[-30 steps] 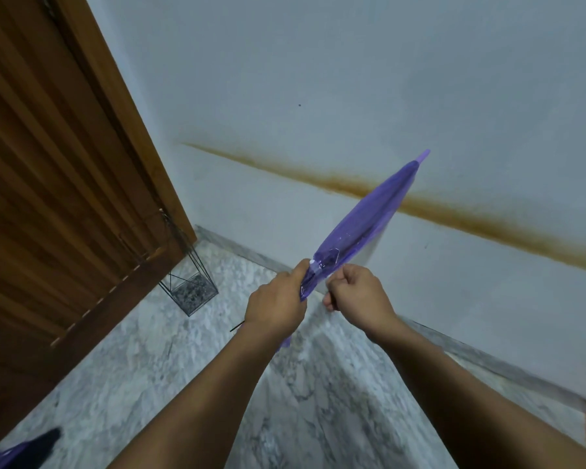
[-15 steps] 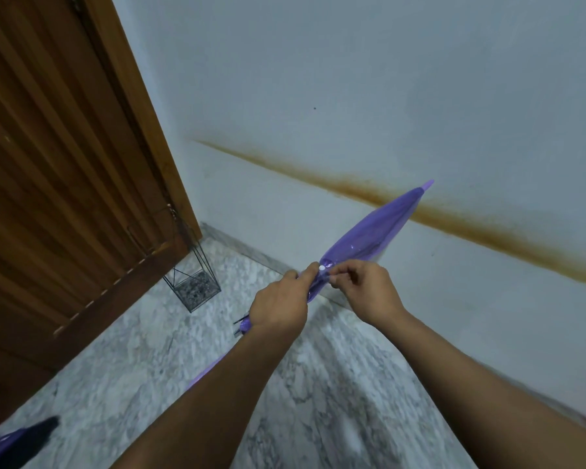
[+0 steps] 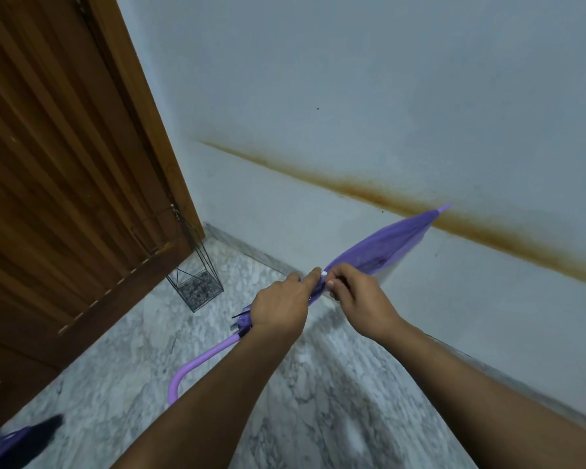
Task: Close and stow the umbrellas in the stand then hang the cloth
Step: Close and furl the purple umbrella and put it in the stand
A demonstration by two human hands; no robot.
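Note:
A folded purple umbrella point(image 3: 383, 247) slants across the middle, tip up to the right toward the wall, curved lilac handle low at the left. My left hand point(image 3: 279, 308) grips its gathered canopy near the lower end. My right hand point(image 3: 359, 297) pinches the umbrella's strap with a white snap button right beside the left thumb. A black wire umbrella stand point(image 3: 197, 275) sits on the floor in the corner beside the door. Part of a second dark purple umbrella point(image 3: 11, 441) lies at the bottom left edge.
A brown wooden door point(image 3: 65, 181) fills the left side. A pale wall point(image 3: 352, 96) with a rusty stain band runs behind the umbrella. The floor point(image 3: 132, 367) is grey-white marble.
The umbrella has tilted lower, and its curved handle now shows below my left arm. My right hand has moved up to the strap at the snap button, close to my left thumb.

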